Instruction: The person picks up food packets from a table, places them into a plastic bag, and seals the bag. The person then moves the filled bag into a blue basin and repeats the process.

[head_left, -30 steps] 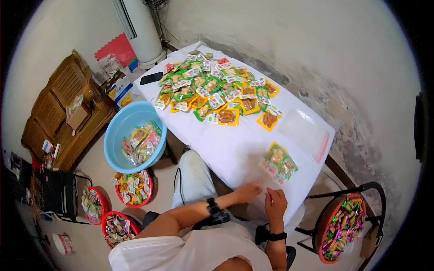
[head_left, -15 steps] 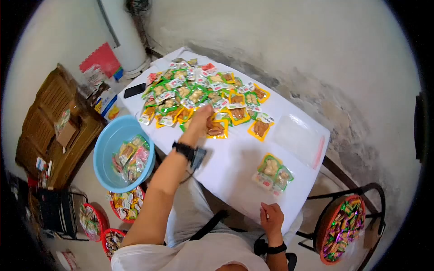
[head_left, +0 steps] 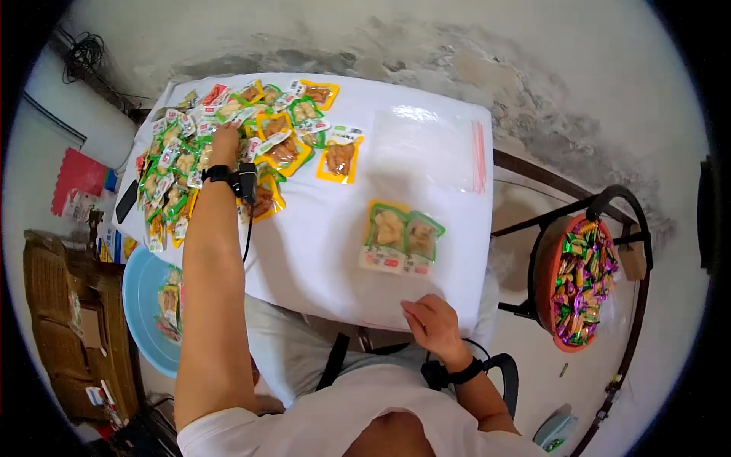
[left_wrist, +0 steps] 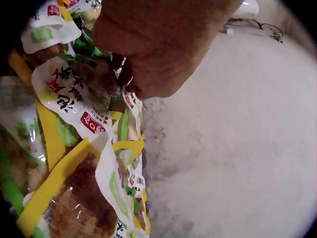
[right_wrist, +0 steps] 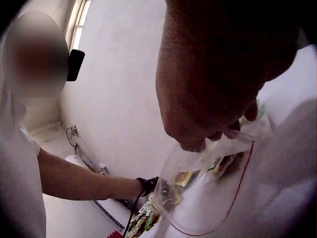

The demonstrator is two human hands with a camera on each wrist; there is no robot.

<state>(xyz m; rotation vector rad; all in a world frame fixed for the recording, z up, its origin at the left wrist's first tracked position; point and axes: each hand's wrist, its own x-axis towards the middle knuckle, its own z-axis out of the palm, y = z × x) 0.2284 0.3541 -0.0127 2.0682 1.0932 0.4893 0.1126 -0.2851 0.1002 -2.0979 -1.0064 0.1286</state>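
Note:
My left hand (head_left: 223,145) reaches into a pile of sealed snack packets (head_left: 171,164) at the table's left. Its fingertips are down among green- and yellow-edged packets (left_wrist: 74,94), hidden behind the hand in the left wrist view; I cannot tell whether they grip one. By the table's front edge, my right hand (head_left: 435,324) pinches the rim of a clear zip bag (right_wrist: 171,198) with a red seal line. Green- and yellow-edged packets (head_left: 388,228) lie side by side on the cloth, just beyond the right hand, inside that clear bag.
More clear bags with red seal strips (head_left: 426,148) lie flat at the table's back right. A single yellow-edged packet (head_left: 339,159) lies near them. A black phone (head_left: 127,201) rests at the left edge. A blue basin (head_left: 145,305) stands left, a red basket of wrapped sweets (head_left: 582,282) right.
My left hand has left the front of the table beside the right hand and reached far left into the packet pile. The head view has turned; the right hand stays near the front edge.

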